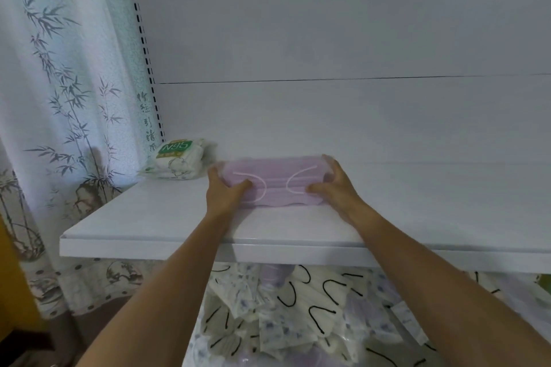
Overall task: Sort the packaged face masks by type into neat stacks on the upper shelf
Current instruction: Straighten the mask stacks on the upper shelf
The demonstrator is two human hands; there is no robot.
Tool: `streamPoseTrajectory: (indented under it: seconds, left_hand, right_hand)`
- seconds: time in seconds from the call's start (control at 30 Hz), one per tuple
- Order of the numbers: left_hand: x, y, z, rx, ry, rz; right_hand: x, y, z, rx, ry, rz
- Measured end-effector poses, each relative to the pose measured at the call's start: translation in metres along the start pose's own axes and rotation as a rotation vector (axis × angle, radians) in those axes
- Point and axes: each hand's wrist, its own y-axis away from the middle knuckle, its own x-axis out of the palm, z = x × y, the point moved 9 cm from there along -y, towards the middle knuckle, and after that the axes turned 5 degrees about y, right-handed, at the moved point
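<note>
- A white upper shelf [143,217] with a plain white back panel fills the view; a bamboo-print curtain [59,92] hangs off its left end.
- A stack of N95 packs [179,159] sits at the shelf's back left corner.
- The pink mask stack [272,188] lies about mid-depth on the shelf, well right of the N95 packs and apart from them.
- The left hand [225,189] grips the stack's left end and the right hand [335,188] its right end. Each has its thumb on top and its fingers curled round the far side.
- The step looks like squaring and setting down this pile. It would go best with even pressure from both ends, edges tapped flush, long side parallel to the shelf's front edge, and a clear gap left from the N95 packs.
- Letting go gently matters, since slick wrappers may slide.
- Below the shelf's front edge, a jumble of unsorted masks [298,304] waits.
</note>
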Motion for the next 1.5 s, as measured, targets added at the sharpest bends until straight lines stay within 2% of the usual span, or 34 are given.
streamPoseTrajectory:
  seconds: [0.13,0.2,0.27,0.4,0.47,0.6,0.7,0.87,0.97,1.03,1.13,1.23,1.33,1.43,1.5]
  left_hand:
    - [-0.008,0.001,0.001,0.008,0.024,-0.082]
    - [-0.01,0.002,-0.002,0.06,-0.084,-0.101]
    - [-0.001,0.005,-0.008,0.124,-0.233,-0.041]
    - [0.012,0.008,-0.012,0.136,-0.431,0.023]
    - [0.01,0.01,-0.014,0.114,-0.403,0.007]
    - [0.009,0.001,-0.002,0.061,-0.1,0.07]
    - [0.022,0.007,-0.003,0.069,-0.216,0.151]
    - [0.001,0.008,-0.006,0.078,-0.3,-0.051]
    - [-0.003,0.009,-0.014,0.156,-0.316,-0.132]
    - [-0.013,0.016,-0.023,0.22,-0.285,-0.266]
    - [-0.024,0.018,-0.034,0.327,-0.392,-0.361]
    - [-0.024,0.008,-0.043,0.428,-0.674,-0.278]
    - [-0.016,-0.011,-0.039,0.478,-0.82,-0.031]
    - [-0.024,-0.033,-0.019,0.383,-0.932,0.128]
    - [-0.031,-0.044,-0.01,0.327,-0.883,0.171]
  right_hand:
    - [-0.019,0.007,0.004,-0.037,0.004,-0.201]
    - [-0.021,0.009,0.009,-0.072,0.083,-0.248]
    - [-0.019,0.01,0.012,-0.08,0.133,-0.25]
    - [-0.02,0.007,0.007,-0.026,0.242,-0.274]
    - [-0.017,0.007,0.004,-0.016,0.316,-0.265]
    - [-0.013,0.008,0.009,-0.078,0.264,-0.233]
    - [-0.01,0.006,0.005,-0.039,0.336,-0.185]
    - [-0.013,0.003,0.003,-0.037,0.361,-0.231]
    - [-0.012,0.001,0.004,-0.086,0.415,-0.239]
    - [-0.011,0.002,0.006,-0.11,0.4,-0.254]
    - [-0.006,0.009,0.025,-0.269,0.481,-0.296]
    - [0.005,0.004,0.041,-0.386,0.738,-0.294]
    - [0.026,-0.015,0.043,-0.365,0.926,-0.189]
    - [0.056,-0.035,0.035,-0.327,1.107,0.011]
    - [0.069,-0.049,0.023,-0.28,1.181,0.082]
